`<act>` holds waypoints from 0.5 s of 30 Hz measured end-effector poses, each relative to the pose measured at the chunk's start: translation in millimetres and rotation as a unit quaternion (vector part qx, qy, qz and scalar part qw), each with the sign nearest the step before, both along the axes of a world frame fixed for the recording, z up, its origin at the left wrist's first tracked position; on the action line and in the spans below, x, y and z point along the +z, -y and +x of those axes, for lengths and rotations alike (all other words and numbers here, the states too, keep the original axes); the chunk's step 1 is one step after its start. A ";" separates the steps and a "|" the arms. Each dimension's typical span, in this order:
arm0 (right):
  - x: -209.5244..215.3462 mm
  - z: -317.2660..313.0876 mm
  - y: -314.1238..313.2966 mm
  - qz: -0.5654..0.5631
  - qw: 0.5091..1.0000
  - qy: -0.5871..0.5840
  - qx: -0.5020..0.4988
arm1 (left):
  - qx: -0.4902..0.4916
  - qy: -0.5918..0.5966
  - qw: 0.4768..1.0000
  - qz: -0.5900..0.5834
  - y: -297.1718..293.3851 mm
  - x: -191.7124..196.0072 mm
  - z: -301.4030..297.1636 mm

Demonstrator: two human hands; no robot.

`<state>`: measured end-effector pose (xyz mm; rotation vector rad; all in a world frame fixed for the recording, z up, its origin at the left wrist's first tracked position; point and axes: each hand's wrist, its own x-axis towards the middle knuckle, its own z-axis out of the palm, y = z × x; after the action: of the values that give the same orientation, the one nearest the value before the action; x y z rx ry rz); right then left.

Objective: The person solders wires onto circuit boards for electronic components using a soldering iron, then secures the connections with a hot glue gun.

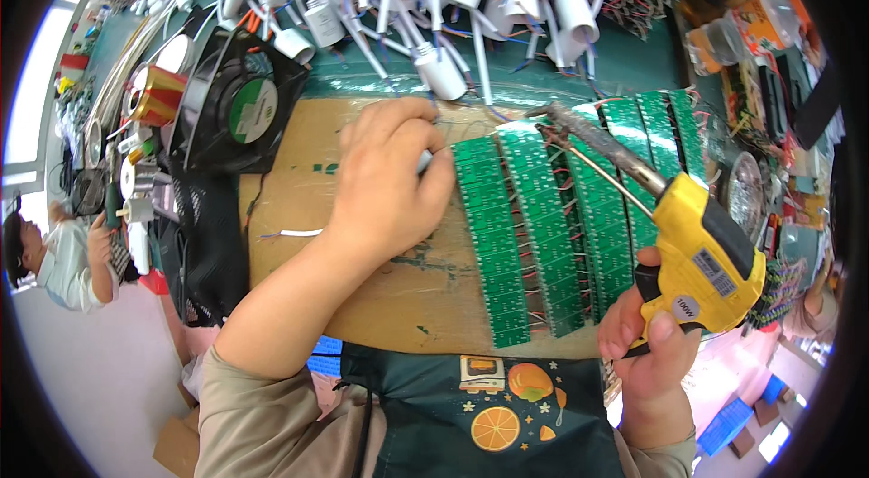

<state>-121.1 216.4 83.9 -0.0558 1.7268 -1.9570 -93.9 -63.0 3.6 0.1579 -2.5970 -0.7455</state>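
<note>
My left hand (394,175) is closed, pinching a whitish piece of cable (424,161) between thumb and fingers just left of the circuit boards. A white cable end (300,233) with thin bared wires sticks out beside my left wrist; whether it is the same cable is hidden. In my right hand (647,329) is a yellow and black soldering gun (706,252), gripped by its handle. Its metal barrel points up and left, with the tip over the far ends of several green circuit board strips (493,243). Red wires run between the strips.
A worn brown board (299,279) lies under the work. White lamp holders with cables (439,71) are heaped along the far side. A black fan (240,102) and a solder reel (154,96) stand at left. A person (72,261) sits far left; plastic containers (724,39) are at right.
</note>
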 end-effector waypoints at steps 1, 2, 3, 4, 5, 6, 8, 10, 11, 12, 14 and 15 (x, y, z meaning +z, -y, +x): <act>-2.0 -0.5 -4.5 0.007 1.000 -0.006 -0.008 | 0.004 0.003 1.000 0.000 0.6 -0.8 0.5; -2.2 -1.2 -12.5 0.000 0.999 -0.039 -0.038 | 0.004 0.011 1.000 0.003 0.6 -1.0 0.0; -4.0 -2.5 -23.3 -0.008 0.995 -0.072 -0.065 | -0.006 0.004 1.000 0.013 0.5 -0.1 0.6; -10.7 -5.7 -39.9 -0.024 0.992 -0.105 -0.067 | 0.000 0.007 1.000 0.003 1.1 0.8 1.1; -11.0 -8.1 -54.7 -0.014 0.990 -0.113 -0.077 | 0.006 0.011 1.000 -0.008 0.5 2.5 0.9; -10.7 -9.4 -66.9 -0.002 0.982 -0.135 -0.132 | -0.005 0.004 1.000 0.002 1.0 2.5 1.4; -9.9 -10.9 -93.8 0.017 0.958 -0.193 -0.212 | 0.004 0.013 1.000 -0.008 2.0 2.2 1.1; -19.2 -14.7 -119.1 0.028 0.929 -0.270 -0.251 | 0.000 0.004 1.000 -0.005 4.0 -0.4 0.0; -25.6 -15.4 -131.4 0.035 0.897 -0.337 -0.284 | 0.003 0.001 1.000 -0.008 4.9 0.6 0.2; -38.6 -20.9 -141.6 0.046 0.876 -0.375 -0.301 | 0.000 0.011 1.000 -0.021 6.8 1.8 2.4; -39.7 -23.7 -152.3 0.080 0.905 -0.268 -0.320 | -0.003 0.005 1.000 -0.030 5.7 -0.8 4.4; -41.6 -24.4 -156.0 0.123 0.921 -0.160 -0.332 | -0.010 -0.001 0.999 -0.031 6.8 1.4 4.3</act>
<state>-145.5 372.4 42.4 0.3656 2.4346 -2.2549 -89.6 -69.8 5.0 0.1132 -2.6192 -0.6703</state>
